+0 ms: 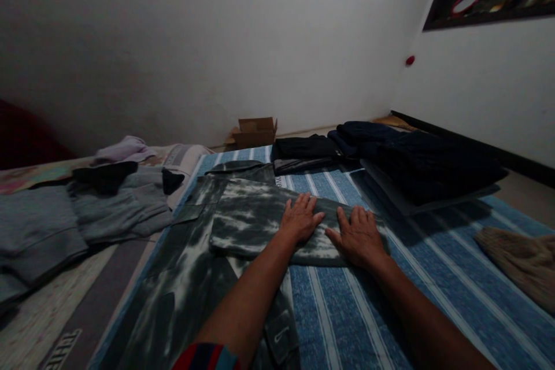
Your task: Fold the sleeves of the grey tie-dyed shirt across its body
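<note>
Mottled garment [251, 214] laid out — centre to lower left of frame.
It is touched by left hand [302, 221] and right hand [358, 235] — both open, palms down; dark clothes [425, 159] are stacked right of centre.

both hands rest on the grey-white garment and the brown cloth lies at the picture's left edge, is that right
Not quite: the brown cloth lies at the right edge, as the head view shows. The left hand and right hand do rest on the grey-white garment.
</note>
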A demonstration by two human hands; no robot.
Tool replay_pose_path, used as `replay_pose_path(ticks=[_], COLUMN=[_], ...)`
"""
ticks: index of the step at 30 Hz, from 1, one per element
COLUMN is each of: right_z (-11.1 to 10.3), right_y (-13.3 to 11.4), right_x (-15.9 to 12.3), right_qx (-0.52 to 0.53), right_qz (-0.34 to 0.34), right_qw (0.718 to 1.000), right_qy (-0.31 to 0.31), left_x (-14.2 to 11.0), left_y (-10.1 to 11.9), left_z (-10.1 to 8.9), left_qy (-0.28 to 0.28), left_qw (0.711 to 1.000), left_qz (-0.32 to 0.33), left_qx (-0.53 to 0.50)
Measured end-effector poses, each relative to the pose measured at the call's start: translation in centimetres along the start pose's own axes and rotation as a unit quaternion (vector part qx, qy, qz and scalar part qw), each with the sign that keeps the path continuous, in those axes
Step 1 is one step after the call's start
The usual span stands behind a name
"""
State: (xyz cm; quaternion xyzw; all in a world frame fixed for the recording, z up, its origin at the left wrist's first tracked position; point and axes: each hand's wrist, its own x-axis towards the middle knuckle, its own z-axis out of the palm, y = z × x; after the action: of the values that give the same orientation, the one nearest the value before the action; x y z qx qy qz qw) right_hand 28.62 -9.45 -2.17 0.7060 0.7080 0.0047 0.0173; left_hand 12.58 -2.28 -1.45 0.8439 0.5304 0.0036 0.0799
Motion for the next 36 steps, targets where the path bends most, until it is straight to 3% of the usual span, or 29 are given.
replay_pose_path(ticks=[6,11,16,30,32,36], right_z=[-0.5,-0.7,-0.6,-0.5,-0.5,-0.4], right_y=[-0.2,-0.2,-0.2,-0.4,-0.3,-0.2], right_x=[-0.2,-0.6,-0.6,-0.4,-0.3,-0.1], right_qx=[0.012,0.016,0.014,0.010,0.002,-0.002], right_qz=[-0.003,-0.008,-0.011,-0.003,-0.001,-0.009], right_qw=[1.000,0.999,0.999,0.999,0.999,1.000], right_qy=[0.017,0.042,0.051,0.039,0.035,0.023], left_x=[0.0,-0.1,-0.1,0.1,0.2,0.5], left_y=[1.0,2.3,1.8,1.7,2.0,2.5], left_z=[-0.4,0.2,0.2,0.1,0.0,0.1], left_qy=[-0.002,0.019,-0.008,0.024,0.020,0.000], left_qw=[1.000,0.998,0.995,0.999,0.999,0.992], left_qz=[-0.017,0.058,0.093,-0.021,-0.002,0.104], left_qx=[0.008,-0.018,-0.029,-0.018,-0.026,-0.070])
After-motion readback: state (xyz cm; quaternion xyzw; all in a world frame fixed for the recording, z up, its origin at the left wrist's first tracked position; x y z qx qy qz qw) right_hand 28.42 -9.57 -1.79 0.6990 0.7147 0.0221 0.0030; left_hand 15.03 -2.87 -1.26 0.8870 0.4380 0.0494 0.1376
